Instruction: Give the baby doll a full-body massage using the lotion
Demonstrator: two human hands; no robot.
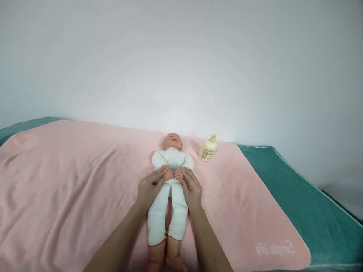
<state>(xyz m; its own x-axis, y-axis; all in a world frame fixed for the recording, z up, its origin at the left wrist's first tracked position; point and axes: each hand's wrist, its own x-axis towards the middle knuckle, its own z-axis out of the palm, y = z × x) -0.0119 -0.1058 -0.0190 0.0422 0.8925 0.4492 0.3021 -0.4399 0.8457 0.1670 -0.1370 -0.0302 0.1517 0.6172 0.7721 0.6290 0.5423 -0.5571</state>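
A baby doll (171, 160) in white clothes lies on its back on the pink blanket (99, 189), head toward the wall and bare feet toward me. My left hand (150, 186) is at the doll's forearm on the left side, its fingers bent around the small doll hand. On the other side my right hand (193, 187) has its fingers closed at the doll's other hand and wrist. The two doll hands rest close together over the belly. A pale yellow pump bottle (208, 149) stands on the blanket, right of the doll's head.
A green cover (306, 204) shows under the pink blanket at the right and at the far left. Behind the blanket rises a plain pale wall (181, 68). Folds run through the blanket's left half.
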